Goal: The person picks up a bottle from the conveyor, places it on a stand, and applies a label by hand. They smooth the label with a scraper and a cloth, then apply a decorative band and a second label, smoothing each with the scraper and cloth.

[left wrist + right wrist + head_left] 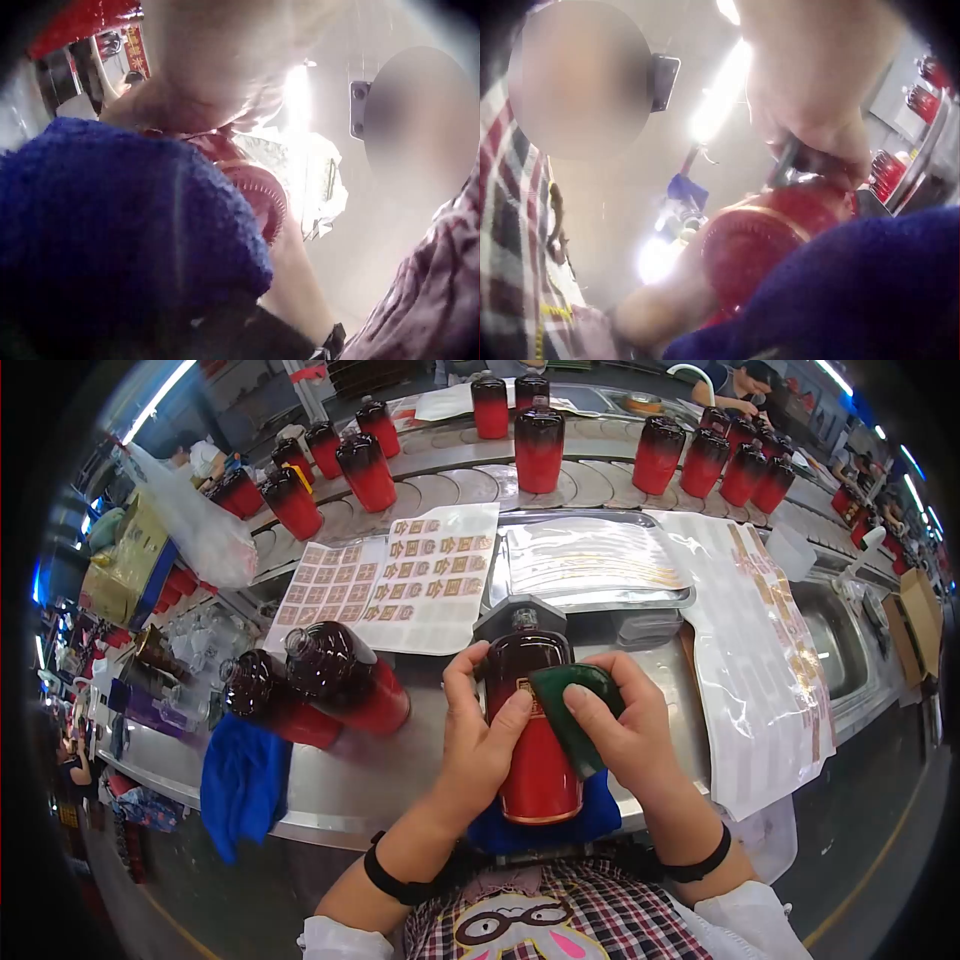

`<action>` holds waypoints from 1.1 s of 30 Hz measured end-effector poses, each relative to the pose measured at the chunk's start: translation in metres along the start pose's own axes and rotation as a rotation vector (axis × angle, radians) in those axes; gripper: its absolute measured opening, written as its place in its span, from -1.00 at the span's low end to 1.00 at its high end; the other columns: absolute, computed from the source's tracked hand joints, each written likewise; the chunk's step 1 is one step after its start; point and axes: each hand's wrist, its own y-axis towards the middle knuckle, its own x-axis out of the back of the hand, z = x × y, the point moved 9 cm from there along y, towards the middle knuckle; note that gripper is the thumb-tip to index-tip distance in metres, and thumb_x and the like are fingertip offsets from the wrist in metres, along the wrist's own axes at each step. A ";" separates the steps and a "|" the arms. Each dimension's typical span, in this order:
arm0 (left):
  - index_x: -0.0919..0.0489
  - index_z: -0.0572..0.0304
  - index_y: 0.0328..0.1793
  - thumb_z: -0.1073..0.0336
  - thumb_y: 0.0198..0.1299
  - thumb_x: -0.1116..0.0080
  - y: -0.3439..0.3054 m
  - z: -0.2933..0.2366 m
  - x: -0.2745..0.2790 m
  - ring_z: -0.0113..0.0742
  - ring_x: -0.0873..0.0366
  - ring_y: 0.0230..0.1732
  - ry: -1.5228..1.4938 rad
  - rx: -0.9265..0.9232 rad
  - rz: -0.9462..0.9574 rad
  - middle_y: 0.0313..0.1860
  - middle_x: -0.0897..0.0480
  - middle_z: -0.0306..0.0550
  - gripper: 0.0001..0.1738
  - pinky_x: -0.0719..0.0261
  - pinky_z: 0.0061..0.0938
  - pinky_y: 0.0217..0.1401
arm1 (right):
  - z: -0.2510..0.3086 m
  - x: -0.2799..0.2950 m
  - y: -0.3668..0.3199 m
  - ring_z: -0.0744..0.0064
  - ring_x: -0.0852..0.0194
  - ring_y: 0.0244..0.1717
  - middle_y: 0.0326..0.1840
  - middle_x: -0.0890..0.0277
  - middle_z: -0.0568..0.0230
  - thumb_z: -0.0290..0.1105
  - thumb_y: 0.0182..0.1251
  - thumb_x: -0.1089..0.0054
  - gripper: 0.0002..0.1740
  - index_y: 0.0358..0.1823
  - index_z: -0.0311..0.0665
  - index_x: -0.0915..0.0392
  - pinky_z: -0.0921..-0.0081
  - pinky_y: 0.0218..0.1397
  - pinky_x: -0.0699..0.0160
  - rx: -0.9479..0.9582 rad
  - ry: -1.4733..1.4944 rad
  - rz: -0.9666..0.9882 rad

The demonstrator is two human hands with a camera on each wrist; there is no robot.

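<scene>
A red bottle with a dark top leans in front of me, its base toward me over a blue cloth. My left hand grips its left side, thumb on the front beside a small gold label. My right hand pinches a dark green flat pad, which lies against the bottle's right front. In the left wrist view the ridged bottle base shows past the blue cloth. The right wrist view shows the base from below.
Two similar bottles stand left, near another blue cloth. Decal sheets lie behind, beside a metal tray. A plastic-covered sheet lies right, near a sink. More bottles line a conveyor.
</scene>
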 end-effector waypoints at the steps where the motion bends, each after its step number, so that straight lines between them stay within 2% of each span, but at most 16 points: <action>1: -0.09 0.28 0.47 0.26 0.42 -0.07 0.000 0.001 -0.004 -0.25 -0.42 0.24 -0.053 0.022 0.009 0.31 -0.39 0.11 -0.38 -0.39 -0.32 0.32 | -0.011 0.002 0.000 0.60 -0.53 -0.30 -0.29 -0.61 0.25 -0.39 0.32 -0.27 -0.74 -0.05 -0.37 -0.53 0.58 -0.23 -0.54 -0.005 0.029 -0.042; 5: -0.06 0.22 0.48 0.29 0.43 -0.06 -0.001 0.004 -0.009 -0.29 -0.41 0.26 -0.286 0.150 0.017 0.27 -0.43 0.08 -0.38 -0.41 -0.35 0.34 | -0.012 0.019 0.004 0.64 -0.51 -0.32 -0.35 -0.59 0.31 -0.39 0.35 -0.26 -0.78 -0.06 -0.34 -0.55 0.58 -0.26 -0.53 -0.001 0.007 -0.076; 6: -0.07 0.21 0.47 0.28 0.43 -0.05 0.000 0.006 -0.007 -0.30 -0.41 0.26 -0.328 0.178 0.017 0.27 -0.43 0.06 -0.40 -0.41 -0.35 0.35 | 0.004 0.016 0.006 0.48 -0.61 -0.35 -0.37 -0.61 0.20 -0.42 0.30 -0.26 -0.78 -0.07 -0.33 -0.55 0.48 -0.27 -0.57 -0.072 -0.050 -0.014; 9: -0.12 0.19 0.47 0.25 0.46 0.03 0.005 0.009 0.003 -0.33 -0.44 0.25 -0.394 0.276 0.019 0.27 -0.45 -0.02 -0.46 -0.41 -0.36 0.35 | 0.070 -0.027 0.022 0.20 -0.67 -0.34 -0.37 -0.63 0.04 -0.45 0.21 -0.26 -0.79 -0.13 -0.33 -0.57 0.31 -0.28 -0.60 0.420 -0.382 0.392; 10: -0.15 0.17 0.47 0.25 0.47 0.08 0.006 0.011 0.007 -0.35 -0.47 0.25 -0.377 0.313 0.019 0.26 -0.46 -0.06 -0.49 -0.42 -0.38 0.34 | 0.076 -0.043 0.027 -0.04 -0.64 -0.28 -0.35 -0.60 -0.08 -0.46 0.15 -0.23 -0.83 -0.24 -0.35 -0.55 0.16 -0.24 -0.60 0.441 -0.460 0.510; 13: -0.28 0.20 0.43 0.16 0.50 0.11 0.011 0.014 0.017 -0.37 -0.48 0.25 -0.307 0.351 0.008 0.23 -0.51 -0.10 -0.53 -0.39 -0.39 0.35 | 0.096 -0.040 0.052 -0.06 -0.63 -0.28 -0.37 -0.58 -0.06 -0.44 0.17 -0.19 -0.89 -0.35 -0.35 -0.52 0.11 -0.20 -0.59 0.578 -0.841 0.212; 17: -0.40 0.27 0.39 0.08 0.51 0.07 0.023 0.012 0.017 -0.33 -0.47 0.26 -0.289 0.409 0.024 0.25 -0.52 -0.06 -0.50 -0.39 -0.35 0.36 | 0.079 -0.049 0.043 -0.12 -0.60 -0.29 -0.37 -0.56 -0.07 -0.44 0.18 -0.18 -0.92 -0.35 -0.29 -0.52 0.05 -0.24 -0.56 0.590 -0.603 0.319; 18: -0.42 0.28 0.39 0.07 0.51 0.09 0.030 0.012 0.014 -0.33 -0.49 0.25 -0.290 0.418 0.041 0.25 -0.54 -0.05 -0.49 -0.41 -0.35 0.35 | 0.083 -0.031 0.047 -0.01 -0.59 -0.29 -0.36 -0.53 0.06 -0.44 0.13 -0.21 -0.91 -0.33 -0.24 -0.54 0.11 -0.25 -0.50 0.629 -0.673 0.098; 21: -0.48 0.35 0.31 0.05 0.51 0.08 0.051 0.022 0.000 -0.29 -0.53 0.21 -0.375 0.486 0.154 0.23 -0.57 -0.01 -0.49 -0.45 -0.33 0.33 | 0.094 -0.030 0.003 0.17 -0.53 -0.28 -0.35 -0.44 0.21 -0.41 0.06 -0.27 -0.87 -0.34 -0.17 -0.54 0.20 -0.21 -0.42 0.807 -0.932 0.065; 22: -0.52 0.39 0.21 0.04 0.50 0.05 0.057 0.031 -0.007 -0.28 -0.60 0.10 -0.509 0.560 0.205 0.10 -0.65 0.00 -0.50 -0.53 -0.34 0.24 | 0.089 -0.043 -0.015 0.32 -0.44 -0.28 -0.37 -0.32 0.31 -0.37 -0.07 -0.35 -0.77 -0.31 -0.10 -0.57 0.29 -0.18 -0.32 0.867 -0.767 0.212; 23: -0.54 0.38 0.18 0.04 0.50 0.04 0.061 0.033 -0.009 -0.28 -0.62 0.06 -0.481 0.562 0.224 0.06 -0.67 -0.01 -0.51 -0.55 -0.35 0.21 | 0.090 -0.047 -0.031 0.22 -0.51 -0.25 -0.35 -0.42 0.24 -0.40 -0.01 -0.38 -0.74 -0.24 -0.15 -0.60 0.24 -0.16 -0.42 0.799 -0.592 0.412; 25: -0.57 0.35 0.12 0.03 0.49 0.02 0.065 0.028 -0.014 -0.27 -0.65 -0.01 -0.426 0.563 0.256 -0.02 -0.70 -0.01 -0.54 -0.59 -0.36 0.15 | 0.057 -0.029 -0.022 0.19 -0.58 -0.27 -0.32 -0.52 0.15 -0.42 0.12 -0.37 -0.75 -0.15 -0.22 -0.61 0.28 -0.17 -0.52 0.445 -0.209 0.413; 27: -0.61 0.29 0.04 0.07 0.42 -0.07 0.067 0.031 -0.014 -0.33 -0.66 -0.07 -0.294 0.556 0.297 -0.09 -0.71 -0.07 -0.61 -0.60 -0.42 0.09 | 0.019 0.015 0.001 0.20 -0.62 -0.31 -0.30 -0.59 0.09 -0.42 0.24 -0.32 -0.79 -0.12 -0.28 -0.60 0.36 -0.21 -0.58 0.201 -0.245 -0.002; 31: -0.65 0.24 -0.07 0.15 0.33 -0.19 0.065 0.021 -0.004 -0.44 -0.63 -0.14 -0.139 0.535 0.348 -0.19 -0.69 -0.18 -0.72 -0.57 -0.51 0.02 | 0.043 0.013 -0.003 0.26 -0.56 -0.37 -0.36 -0.52 0.16 -0.47 0.21 -0.31 -0.78 -0.11 -0.29 -0.58 0.36 -0.26 -0.51 0.298 -0.236 -0.074; 32: -0.65 0.23 -0.07 0.16 0.33 -0.19 0.063 0.014 -0.003 -0.45 -0.62 -0.14 -0.129 0.516 0.346 -0.20 -0.69 -0.19 -0.72 -0.57 -0.51 0.02 | 0.073 0.001 -0.014 0.23 -0.46 -0.40 -0.42 -0.43 0.24 -0.47 0.16 -0.32 -0.79 -0.15 -0.24 -0.59 0.30 -0.24 -0.43 0.660 -0.549 -0.135; 33: -0.65 0.23 -0.08 0.16 0.33 -0.19 0.062 0.009 0.000 -0.47 -0.62 -0.14 -0.118 0.496 0.340 -0.21 -0.68 -0.20 -0.73 -0.56 -0.52 0.01 | 0.084 -0.016 -0.025 0.22 -0.43 -0.40 -0.42 -0.41 0.26 -0.46 0.13 -0.32 -0.78 -0.16 -0.21 -0.59 0.27 -0.23 -0.41 0.748 -0.577 -0.015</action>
